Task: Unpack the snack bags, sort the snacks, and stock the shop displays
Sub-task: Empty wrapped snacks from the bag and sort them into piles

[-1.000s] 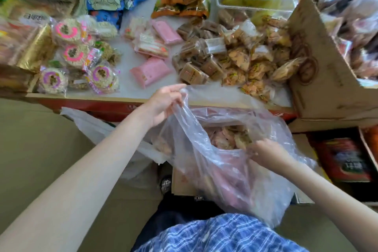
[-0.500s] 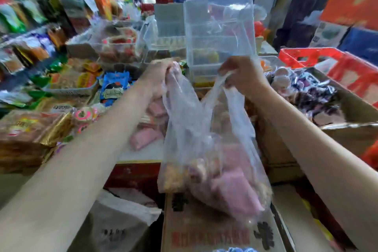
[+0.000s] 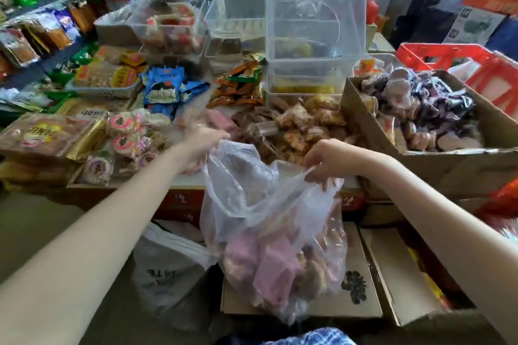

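A clear plastic bag [image 3: 269, 204] held pink packets [image 3: 276, 266]; far right stood a red crate [image 3: 448, 57]; blue-white checked cloth [image 3: 316, 337] lay nearest.

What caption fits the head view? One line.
Both hands, left and right, hold a clear snack bag open.

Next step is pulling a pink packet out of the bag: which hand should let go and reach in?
Probably the right hand. It pinches the plastic bag at the rim nearest the open mouth, above the pink packets. The left hand grips the far rim and can hold the bag up.

head view—close above, facing forward and down.
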